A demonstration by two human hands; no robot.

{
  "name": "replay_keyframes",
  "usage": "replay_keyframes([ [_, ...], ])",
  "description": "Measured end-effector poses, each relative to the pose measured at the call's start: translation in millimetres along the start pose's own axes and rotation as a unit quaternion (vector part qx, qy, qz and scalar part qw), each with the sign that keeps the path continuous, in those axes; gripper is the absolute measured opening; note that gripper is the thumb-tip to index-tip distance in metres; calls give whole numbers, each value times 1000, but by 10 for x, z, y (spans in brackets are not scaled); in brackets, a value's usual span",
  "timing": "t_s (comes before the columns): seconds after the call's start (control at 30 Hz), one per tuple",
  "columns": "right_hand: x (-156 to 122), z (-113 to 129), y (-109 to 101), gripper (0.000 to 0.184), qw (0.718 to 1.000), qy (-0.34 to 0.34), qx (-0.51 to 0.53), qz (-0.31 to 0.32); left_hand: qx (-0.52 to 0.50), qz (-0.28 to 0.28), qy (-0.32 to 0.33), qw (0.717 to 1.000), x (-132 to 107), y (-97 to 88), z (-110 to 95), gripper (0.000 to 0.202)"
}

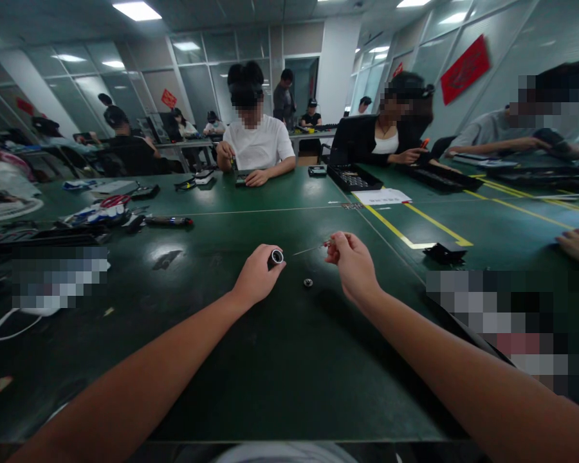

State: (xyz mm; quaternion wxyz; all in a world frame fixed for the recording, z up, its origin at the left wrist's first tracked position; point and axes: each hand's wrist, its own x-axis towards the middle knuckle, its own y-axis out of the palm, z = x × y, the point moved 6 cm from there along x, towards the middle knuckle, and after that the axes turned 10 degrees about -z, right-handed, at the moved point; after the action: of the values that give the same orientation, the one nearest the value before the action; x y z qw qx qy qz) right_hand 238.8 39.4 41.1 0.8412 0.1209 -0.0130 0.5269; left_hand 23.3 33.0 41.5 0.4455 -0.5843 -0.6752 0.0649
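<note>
My left hand [255, 280] is wrapped around a short dark tube [276, 257], its open silver-rimmed end turned towards me. To the right, my right hand [356, 267] pinches a thin metal rod [307, 250] between thumb and fingers. The rod points left towards the tube's end, with a small gap between them. Something small sits at the rod's pinched end, mostly covered by the fingertips. On the green table [270, 386], between and just below the two hands, lies a small round metallic piece [308, 282].
A dark pen-like tool [168, 221] and a cluttered pile [101, 212] lie to the left. Right of my hands are a small black part [444, 253] and yellow tape lines [439, 225]. Black trays [354, 178] stand farther back. Several people sit around the tables.
</note>
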Motion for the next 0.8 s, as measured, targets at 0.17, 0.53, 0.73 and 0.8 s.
replay_keyframes([
  [0.17, 28, 65, -45, 22, 999, -29, 3, -22, -20, 46, -1, 999, -4, -52, -169, 27],
  [0.53, 5, 155, -28, 22, 999, -38, 0, -19, 111, 255, 13, 961, -32, 431, -412, 29],
  [0.73, 13, 110, -6, 24, 999, -40, -1, -14, 144, 289, 29, 946, 4, 542, -385, 26],
  [0.8, 19, 93, -3, 25, 999, -39, -1, -14, 133, 285, 23, 949, 10, 514, -370, 23],
])
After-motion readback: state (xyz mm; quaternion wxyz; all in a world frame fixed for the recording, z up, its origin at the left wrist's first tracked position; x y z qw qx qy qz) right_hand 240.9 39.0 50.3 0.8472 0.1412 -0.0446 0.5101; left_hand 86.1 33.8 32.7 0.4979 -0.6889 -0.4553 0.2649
